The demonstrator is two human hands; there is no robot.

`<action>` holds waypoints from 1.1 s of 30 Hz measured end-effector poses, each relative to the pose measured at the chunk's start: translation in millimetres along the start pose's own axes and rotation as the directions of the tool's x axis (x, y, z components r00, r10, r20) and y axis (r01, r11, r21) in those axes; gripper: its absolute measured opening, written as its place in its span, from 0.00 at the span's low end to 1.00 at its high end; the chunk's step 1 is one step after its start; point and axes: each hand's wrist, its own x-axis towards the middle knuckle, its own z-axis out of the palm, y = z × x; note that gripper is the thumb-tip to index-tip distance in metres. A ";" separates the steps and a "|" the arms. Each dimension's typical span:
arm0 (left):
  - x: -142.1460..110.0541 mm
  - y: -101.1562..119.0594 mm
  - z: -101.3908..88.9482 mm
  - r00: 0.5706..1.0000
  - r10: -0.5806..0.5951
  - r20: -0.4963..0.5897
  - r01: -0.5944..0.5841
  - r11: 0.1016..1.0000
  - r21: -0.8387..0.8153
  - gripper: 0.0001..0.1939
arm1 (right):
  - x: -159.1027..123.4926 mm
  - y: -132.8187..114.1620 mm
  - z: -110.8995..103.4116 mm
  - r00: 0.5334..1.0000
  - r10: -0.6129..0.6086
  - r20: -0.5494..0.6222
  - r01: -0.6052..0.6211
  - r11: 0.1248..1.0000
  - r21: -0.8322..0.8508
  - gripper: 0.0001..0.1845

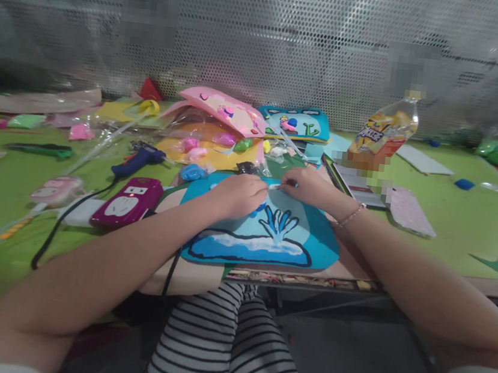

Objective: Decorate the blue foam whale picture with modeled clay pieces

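A blue foam sheet (324,244) lies flat at the table's front edge, decorated with a black-outlined blue and white pool and a splash-like shape (279,223). My left hand (244,197) rests on its upper middle, fingers curled and pressed together. Whatever they may hold is hidden, and a bit of blue clay (257,207) shows just below. Close by on the right, my right hand (304,185) is bent in a pinch at a small strip of white clay (274,186) near the sheet's top edge.
Left of the sheet are a blue glue gun (138,161), a purple device (129,203) with cables, and green-handled scissors (40,149). Behind lie a pink decorated sheet (220,105), another blue one (295,124) and bagged clay. A drink bottle (383,133) stands right.
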 end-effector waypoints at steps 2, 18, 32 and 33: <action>0.7 -1.4 -0.2 0.998 0.049 0.033 -0.050 0.997 0.050 0.23 | 0.1 -0.1 0.2 1.000 -0.013 -0.003 0.013 1.000 -0.006 0.08; 13.3 0.3 0.4 0.992 0.012 0.124 -0.024 0.995 0.094 0.17 | 1.1 -3.0 -0.9 1.000 -0.005 0.013 0.005 0.999 -0.038 0.09; 12.1 -3.7 2.1 0.996 0.007 0.089 -0.012 0.999 0.049 0.20 | -0.4 -3.1 -5.0 0.994 -0.070 0.081 0.072 0.997 -0.018 0.11; 12.2 -3.9 2.0 0.996 0.026 0.084 -0.032 0.997 0.063 0.20 | -0.7 -3.0 -5.0 0.994 -0.077 0.078 0.079 0.997 -0.023 0.11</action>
